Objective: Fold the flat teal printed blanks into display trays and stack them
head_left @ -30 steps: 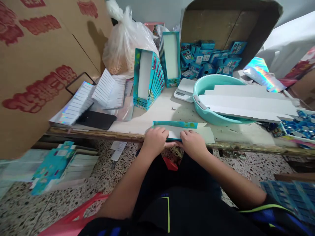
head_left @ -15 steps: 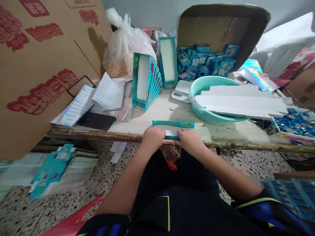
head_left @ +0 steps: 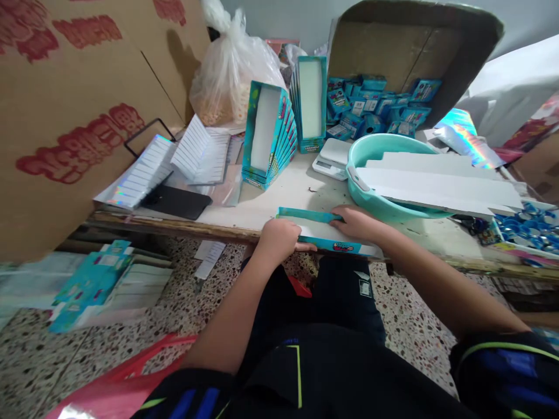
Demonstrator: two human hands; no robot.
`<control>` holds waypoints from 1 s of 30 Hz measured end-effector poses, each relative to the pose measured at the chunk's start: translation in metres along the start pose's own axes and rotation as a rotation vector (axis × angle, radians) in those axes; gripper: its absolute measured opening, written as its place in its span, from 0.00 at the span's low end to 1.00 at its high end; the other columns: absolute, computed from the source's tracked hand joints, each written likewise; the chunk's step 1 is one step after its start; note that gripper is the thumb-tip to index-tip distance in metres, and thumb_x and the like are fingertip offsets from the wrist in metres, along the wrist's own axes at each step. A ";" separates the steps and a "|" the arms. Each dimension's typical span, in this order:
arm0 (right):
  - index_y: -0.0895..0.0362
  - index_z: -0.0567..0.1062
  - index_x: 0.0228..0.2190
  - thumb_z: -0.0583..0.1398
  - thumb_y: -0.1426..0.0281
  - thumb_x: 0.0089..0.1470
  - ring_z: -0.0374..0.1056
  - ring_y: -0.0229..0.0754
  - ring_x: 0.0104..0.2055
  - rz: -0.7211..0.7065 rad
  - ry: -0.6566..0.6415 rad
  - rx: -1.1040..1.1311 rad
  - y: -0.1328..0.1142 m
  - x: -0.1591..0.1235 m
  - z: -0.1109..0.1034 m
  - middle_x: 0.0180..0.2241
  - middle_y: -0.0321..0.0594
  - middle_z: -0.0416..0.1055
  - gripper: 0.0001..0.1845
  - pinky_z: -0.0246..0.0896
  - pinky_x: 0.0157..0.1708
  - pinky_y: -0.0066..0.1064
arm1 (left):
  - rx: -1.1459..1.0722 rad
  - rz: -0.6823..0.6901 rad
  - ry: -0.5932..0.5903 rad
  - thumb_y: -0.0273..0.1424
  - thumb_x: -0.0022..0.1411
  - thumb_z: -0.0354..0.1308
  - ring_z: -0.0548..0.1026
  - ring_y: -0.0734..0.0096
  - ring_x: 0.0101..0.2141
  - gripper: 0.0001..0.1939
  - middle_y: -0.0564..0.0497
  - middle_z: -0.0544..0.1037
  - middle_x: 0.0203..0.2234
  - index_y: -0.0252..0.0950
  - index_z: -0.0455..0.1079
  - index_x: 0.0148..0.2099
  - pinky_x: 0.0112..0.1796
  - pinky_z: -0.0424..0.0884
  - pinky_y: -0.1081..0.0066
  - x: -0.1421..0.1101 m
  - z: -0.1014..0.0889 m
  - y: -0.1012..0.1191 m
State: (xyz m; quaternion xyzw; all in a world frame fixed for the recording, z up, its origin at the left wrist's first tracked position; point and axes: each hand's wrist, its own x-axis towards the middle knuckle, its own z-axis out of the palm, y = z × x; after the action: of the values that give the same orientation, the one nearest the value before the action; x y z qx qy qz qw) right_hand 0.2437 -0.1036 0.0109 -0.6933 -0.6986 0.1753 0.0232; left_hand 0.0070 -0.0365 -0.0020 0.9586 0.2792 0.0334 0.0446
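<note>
seated person at a wooden-edged work table (head_left: 301,189), forearms reaching out over the lap. teal-and-white cardboard box blank (head_left: 323,233) lies at the table's front edge, its near end overhanging slightly, long teal side flap standing up along the far side. left hand (head_left: 279,240) is curled and grasping the blank's left end, thumb along the front. right hand (head_left: 356,223) is grasping the far teal flap, fingers hooked over its upper edge; neither hand is released. behind the table's centre, two fanned stacks of teal display boxes (head_left: 268,137) (head_left: 309,105) stand side by side, white inner trays facing up and toward the left. to their right on the table, a white digital scale (head_left: 332,158) sits just beside a teal plastic basin (head_left: 375,152), with long white card strips (head_left: 437,186) laid across it. at the table's back right, small teal packets (head_left: 371,102) fill an open cardboard carton (head_left: 393,46). at the table's left, holographic-backed white sheets (head_left: 142,171) lie near a black phone (head_left: 177,202), and a clear plastic bag (head_left: 231,75) slumps at the back. below the table, a pile of teal-and-white blanks (head_left: 91,285) rests on the terrazzo floor (head_left: 414,297).
</note>
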 end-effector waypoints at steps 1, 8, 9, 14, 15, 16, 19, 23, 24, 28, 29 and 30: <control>0.58 0.78 0.43 0.56 0.67 0.66 0.72 0.46 0.42 0.032 -0.001 -0.007 0.000 0.000 0.002 0.43 0.46 0.78 0.12 0.61 0.40 0.30 | -0.013 0.002 0.008 0.60 0.62 0.56 0.78 0.55 0.34 0.32 0.40 0.80 0.28 0.34 0.77 0.30 0.32 0.59 0.64 0.000 0.000 0.000; 0.58 0.77 0.43 0.55 0.67 0.65 0.70 0.46 0.37 0.169 0.053 -0.033 -0.010 0.010 0.005 0.41 0.46 0.79 0.12 0.54 0.32 0.30 | 0.020 0.056 -0.003 0.57 0.67 0.52 0.77 0.56 0.36 0.31 0.41 0.80 0.31 0.34 0.78 0.33 0.32 0.60 0.65 -0.003 -0.002 0.000; 0.57 0.77 0.43 0.55 0.67 0.65 0.70 0.45 0.37 0.172 0.057 -0.031 -0.011 0.011 0.004 0.41 0.46 0.79 0.12 0.55 0.33 0.30 | 0.020 0.046 -0.019 0.57 0.67 0.51 0.77 0.56 0.36 0.31 0.41 0.81 0.31 0.35 0.78 0.33 0.32 0.60 0.65 -0.003 -0.005 0.001; 0.57 0.77 0.43 0.56 0.68 0.65 0.71 0.44 0.43 0.046 0.025 0.098 -0.001 0.012 0.002 0.44 0.44 0.78 0.11 0.60 0.41 0.29 | -0.024 -0.113 -0.183 0.60 0.64 0.53 0.77 0.58 0.32 0.32 0.43 0.80 0.29 0.35 0.77 0.32 0.30 0.59 0.66 0.007 -0.029 0.010; 0.58 0.77 0.44 0.56 0.69 0.64 0.71 0.45 0.45 0.020 0.021 0.131 0.002 0.011 0.001 0.45 0.45 0.78 0.11 0.61 0.44 0.29 | -0.041 -0.103 -0.184 0.59 0.64 0.54 0.77 0.58 0.33 0.30 0.44 0.81 0.30 0.36 0.77 0.34 0.31 0.59 0.66 0.009 -0.035 0.012; 0.59 0.77 0.45 0.56 0.70 0.65 0.70 0.45 0.47 0.000 0.018 0.168 0.004 0.009 0.000 0.47 0.47 0.77 0.12 0.61 0.46 0.30 | -0.057 -0.070 -0.164 0.58 0.64 0.56 0.77 0.58 0.35 0.28 0.44 0.81 0.33 0.36 0.77 0.37 0.32 0.60 0.67 0.011 -0.039 0.016; 0.60 0.75 0.50 0.49 0.73 0.67 0.70 0.44 0.52 -0.047 0.001 0.285 0.008 0.004 -0.003 0.51 0.47 0.76 0.18 0.62 0.52 0.32 | -0.089 0.113 -0.064 0.48 0.67 0.59 0.77 0.59 0.41 0.19 0.47 0.81 0.40 0.38 0.74 0.45 0.37 0.63 0.67 0.012 -0.045 0.030; 0.60 0.75 0.53 0.46 0.75 0.66 0.71 0.42 0.53 0.003 -0.015 0.389 0.006 -0.003 -0.005 0.54 0.46 0.76 0.23 0.66 0.52 0.34 | -0.074 0.356 -0.004 0.34 0.69 0.57 0.76 0.60 0.43 0.07 0.47 0.79 0.41 0.38 0.73 0.46 0.40 0.64 0.66 0.008 -0.029 0.056; 0.59 0.75 0.53 0.46 0.75 0.66 0.71 0.43 0.52 0.026 -0.013 0.399 0.004 -0.004 -0.004 0.54 0.46 0.76 0.23 0.67 0.52 0.34 | -0.064 0.405 0.012 0.33 0.69 0.57 0.76 0.60 0.43 0.08 0.47 0.78 0.41 0.38 0.73 0.47 0.40 0.65 0.65 0.006 -0.022 0.061; 0.56 0.78 0.50 0.48 0.75 0.66 0.72 0.44 0.52 0.047 0.025 0.422 0.001 -0.011 -0.005 0.51 0.44 0.78 0.22 0.67 0.55 0.36 | 0.011 0.570 0.109 0.29 0.69 0.57 0.75 0.63 0.38 0.17 0.48 0.78 0.37 0.41 0.70 0.58 0.36 0.65 0.66 -0.001 -0.008 0.061; 0.55 0.79 0.49 0.49 0.75 0.66 0.72 0.45 0.53 0.034 0.024 0.442 0.002 -0.016 -0.009 0.51 0.43 0.78 0.21 0.67 0.56 0.37 | 0.023 0.595 0.178 0.27 0.69 0.56 0.75 0.65 0.35 0.17 0.50 0.77 0.34 0.43 0.70 0.59 0.34 0.64 0.67 -0.004 -0.011 0.055; 0.54 0.79 0.49 0.51 0.73 0.66 0.72 0.46 0.53 0.009 0.011 0.480 0.003 -0.023 -0.015 0.51 0.43 0.78 0.20 0.67 0.57 0.37 | 0.024 0.608 0.270 0.27 0.70 0.55 0.73 0.66 0.32 0.18 0.51 0.76 0.32 0.43 0.70 0.59 0.33 0.64 0.67 -0.007 -0.016 0.047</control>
State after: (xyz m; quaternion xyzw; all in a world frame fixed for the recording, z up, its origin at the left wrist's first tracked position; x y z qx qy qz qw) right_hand 0.2517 -0.1224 0.0293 -0.6721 -0.6336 0.3326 0.1903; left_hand 0.0243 -0.0789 0.0184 0.9854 -0.0157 0.1686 -0.0161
